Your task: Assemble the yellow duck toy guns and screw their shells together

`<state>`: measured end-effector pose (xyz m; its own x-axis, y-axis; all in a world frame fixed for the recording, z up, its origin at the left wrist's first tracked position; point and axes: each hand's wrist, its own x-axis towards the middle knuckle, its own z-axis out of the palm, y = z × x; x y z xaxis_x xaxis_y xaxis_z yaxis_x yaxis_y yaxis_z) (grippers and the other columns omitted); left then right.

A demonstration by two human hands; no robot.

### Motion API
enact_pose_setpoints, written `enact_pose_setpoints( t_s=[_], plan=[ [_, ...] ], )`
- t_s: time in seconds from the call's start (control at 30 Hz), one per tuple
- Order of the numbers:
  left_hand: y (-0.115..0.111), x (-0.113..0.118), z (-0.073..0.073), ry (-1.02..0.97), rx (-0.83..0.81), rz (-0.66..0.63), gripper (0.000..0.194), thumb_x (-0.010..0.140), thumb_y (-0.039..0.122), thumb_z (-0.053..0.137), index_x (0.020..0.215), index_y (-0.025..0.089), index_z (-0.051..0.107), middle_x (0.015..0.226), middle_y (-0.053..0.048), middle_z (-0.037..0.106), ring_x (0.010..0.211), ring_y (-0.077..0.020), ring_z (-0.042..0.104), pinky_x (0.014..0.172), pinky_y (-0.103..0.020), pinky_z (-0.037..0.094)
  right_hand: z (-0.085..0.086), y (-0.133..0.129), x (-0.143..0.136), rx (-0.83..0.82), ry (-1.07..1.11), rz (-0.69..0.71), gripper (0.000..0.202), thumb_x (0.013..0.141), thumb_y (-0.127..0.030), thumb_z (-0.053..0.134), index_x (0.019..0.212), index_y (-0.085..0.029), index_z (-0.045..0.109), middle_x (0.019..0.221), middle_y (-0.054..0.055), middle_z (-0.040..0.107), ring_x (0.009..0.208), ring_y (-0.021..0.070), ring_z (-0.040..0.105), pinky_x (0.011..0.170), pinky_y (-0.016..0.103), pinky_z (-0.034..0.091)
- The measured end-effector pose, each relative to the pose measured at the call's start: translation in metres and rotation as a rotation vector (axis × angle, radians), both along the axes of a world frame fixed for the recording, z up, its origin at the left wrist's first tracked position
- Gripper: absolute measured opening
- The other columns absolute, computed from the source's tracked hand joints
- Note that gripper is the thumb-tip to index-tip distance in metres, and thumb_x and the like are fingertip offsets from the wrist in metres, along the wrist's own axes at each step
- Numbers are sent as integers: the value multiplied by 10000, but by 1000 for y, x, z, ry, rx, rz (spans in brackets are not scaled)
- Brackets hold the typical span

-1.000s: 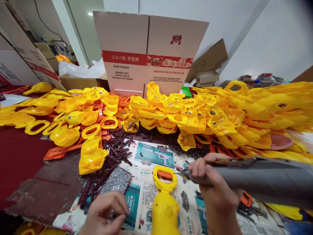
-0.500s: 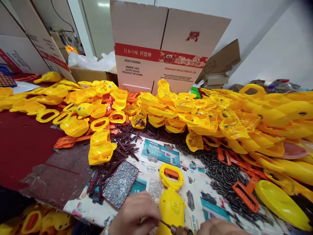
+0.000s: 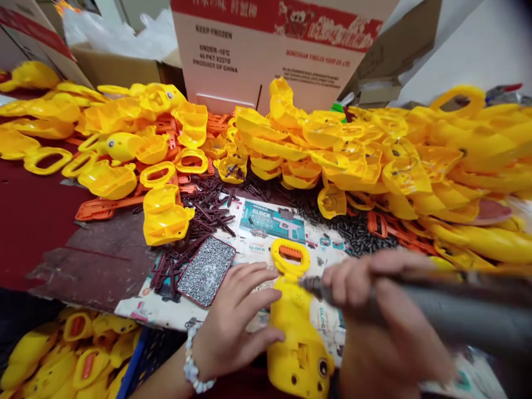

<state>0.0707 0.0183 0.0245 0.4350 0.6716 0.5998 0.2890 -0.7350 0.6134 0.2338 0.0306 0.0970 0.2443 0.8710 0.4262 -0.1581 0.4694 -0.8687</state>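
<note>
A yellow duck-shaped toy (image 3: 286, 327) with a ring handle lies in front of me, handle end away and its eye toward me. My left hand (image 3: 239, 313), with a beaded bracelet at the wrist, has its fingers spread beside the toy. Its thumb and fingertips reach the toy's left side. My right hand (image 3: 386, 316) is wrapped round a dark grey power screwdriver (image 3: 453, 310), blurred by motion. The driver's tip points left at the toy near the base of the handle. Left of the toy, a shallow tray (image 3: 208, 271) holds many small silver screws.
Yellow toy shells (image 3: 266, 138) are piled across the back. Dark brown sticks (image 3: 208, 210) and small black parts (image 3: 366, 238) lie loose. A white carton (image 3: 266, 61) stands behind. At lower left, a blue crate (image 3: 135, 360) holds yellow toys.
My view has tilted down. My left hand has opened from a closed grip near the bit. My right hand has raised the screwdriver to the toy's handle end.
</note>
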Motion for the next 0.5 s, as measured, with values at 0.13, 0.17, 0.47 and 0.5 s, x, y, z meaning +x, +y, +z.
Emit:
enact_pose_setpoints(
  t_s=[0.13, 0.17, 0.47, 0.5],
  plan=[
    [-15, 22, 0, 130, 104, -219, 312, 918, 436, 474, 1014, 156, 573, 1074, -58, 672, 1127, -207, 534, 1095, -387, 248, -17, 67, 23, -60, 11, -303, 241, 678, -231, 679, 807, -158, 489, 520, -37, 459, 416, 129, 449, 467, 242, 432],
    [-19, 30, -3, 142, 147, -253, 233, 928, 363, 474, 980, 165, 585, 1056, -32, 680, 1106, -191, 546, 1101, -379, 237, -22, 80, 28, -59, 3, -324, 247, 659, -242, 678, 792, -156, 488, 511, -36, 461, 407, 134, 451, 454, 245, 431],
    [-22, 66, -36, 234, 242, -235, 107, 906, 247, 526, 876, 204, 619, 1055, 2, 664, 1031, -212, 578, 983, -424, 361, -43, 100, 25, -89, -56, -245, 213, 668, -213, 643, 786, -153, 476, 519, -37, 473, 391, 143, 454, 423, 250, 421],
    [-21, 68, -38, 221, 246, -238, 109, 904, 242, 531, 850, 206, 618, 982, 14, 676, 972, -198, 596, 970, -419, 367, -44, 100, 25, -94, -62, -239, 203, 674, -204, 642, 778, -152, 476, 523, -35, 475, 394, 141, 455, 428, 250, 422]
  ],
)
